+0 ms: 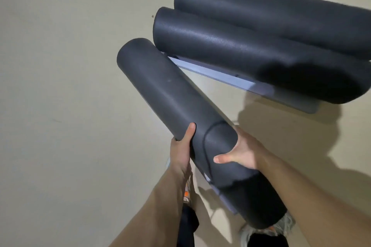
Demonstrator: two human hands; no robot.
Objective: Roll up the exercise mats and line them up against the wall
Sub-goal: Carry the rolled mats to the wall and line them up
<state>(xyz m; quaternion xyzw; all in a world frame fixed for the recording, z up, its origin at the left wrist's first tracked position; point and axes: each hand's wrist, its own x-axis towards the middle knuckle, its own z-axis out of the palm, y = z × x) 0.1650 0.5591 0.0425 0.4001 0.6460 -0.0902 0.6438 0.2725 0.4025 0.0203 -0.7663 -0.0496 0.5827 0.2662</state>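
Dark foam, rolled tight: the held mat [172, 102] is running from 5 o'clock, by the person's legs, up toward 11 o'clock, its far end pointing at the pale wall [60, 66]. Both hands are clamping its lower half, probably to stop the roll springing open; the outer flap's edge is showing between them. The left hand [181, 146] is wrapping the roll's 9 o'clock side, thumb on top. The right hand [239, 150] is cupping the 3 o'clock side, thumb lying across the flap, fingers hidden behind. At 1 o'clock from the held roll, the second rolled mat [230, 46] and third rolled mat [261, 10] are sitting side by side, touching, apparently parked along the wall. A grey strip [216, 75], perhaps skirting, is showing between the held roll and the second. The slot beside them is looking like the destination.
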